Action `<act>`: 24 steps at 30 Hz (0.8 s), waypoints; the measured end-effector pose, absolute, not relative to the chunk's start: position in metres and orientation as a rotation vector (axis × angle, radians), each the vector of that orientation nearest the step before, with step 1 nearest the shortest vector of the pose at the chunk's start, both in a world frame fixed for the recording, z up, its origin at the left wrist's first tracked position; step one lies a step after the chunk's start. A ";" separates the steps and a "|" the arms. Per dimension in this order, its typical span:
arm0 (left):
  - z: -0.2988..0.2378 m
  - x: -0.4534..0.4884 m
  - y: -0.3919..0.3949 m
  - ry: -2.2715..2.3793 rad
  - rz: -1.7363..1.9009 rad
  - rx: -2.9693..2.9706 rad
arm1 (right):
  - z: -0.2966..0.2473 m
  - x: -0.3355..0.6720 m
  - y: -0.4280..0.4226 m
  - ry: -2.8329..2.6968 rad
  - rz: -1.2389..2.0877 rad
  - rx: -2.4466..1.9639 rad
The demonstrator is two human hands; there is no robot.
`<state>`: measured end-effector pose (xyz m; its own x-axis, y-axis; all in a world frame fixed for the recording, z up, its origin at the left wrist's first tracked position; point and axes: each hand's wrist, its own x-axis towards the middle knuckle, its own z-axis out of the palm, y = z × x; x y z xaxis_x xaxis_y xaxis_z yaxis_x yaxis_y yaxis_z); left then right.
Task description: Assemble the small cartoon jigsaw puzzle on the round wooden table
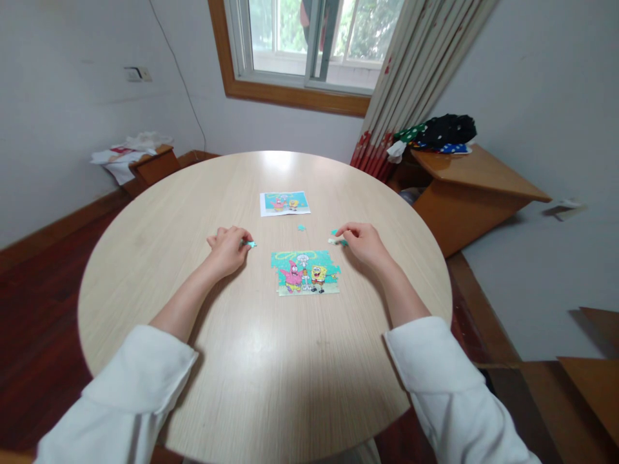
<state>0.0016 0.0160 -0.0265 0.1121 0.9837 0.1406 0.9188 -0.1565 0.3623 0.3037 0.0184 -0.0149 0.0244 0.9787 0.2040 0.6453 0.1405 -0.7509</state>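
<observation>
A partly joined jigsaw puzzle [309,273] of cartoon figures on a turquoise ground lies on the round table, with uneven gaps along its left and right edges. To its upper left, my left hand [230,250] is closed in a pinch on a small turquoise puzzle piece [251,243]. Beyond the puzzle's upper right corner, my right hand [363,242] has its fingertips closed at a puzzle piece [343,243], partly hidden by the fingers. Right beside those fingertips are a pale puzzle piece [332,241] and a turquoise one [334,232]. Another loose turquoise piece [302,227] lies above the puzzle.
A printed reference picture [285,203] lies farther back on the light wooden table [261,361]. Behind the table are a window [309,45] and a curtain [411,71]. Cloths [445,132] lie on a wooden stand [476,169] at right; more cloth [130,153] is at left.
</observation>
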 end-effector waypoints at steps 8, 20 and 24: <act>-0.025 0.002 0.015 1.825 0.595 2.215 | -0.017 0.305 0.019 -1.707 0.594 -1.586; -0.014 0.011 0.008 1.364 0.888 1.869 | -0.015 0.305 0.018 -1.718 0.576 -1.603; -0.012 0.012 0.005 1.270 0.858 1.688 | -0.015 0.304 0.017 -1.722 0.574 -1.609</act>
<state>0.0124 0.0045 -0.0124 0.2540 0.9665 0.0372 0.3953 -0.1388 0.9080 0.3044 0.0170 -0.0147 0.0173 0.9816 0.1902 0.6709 0.1297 -0.7302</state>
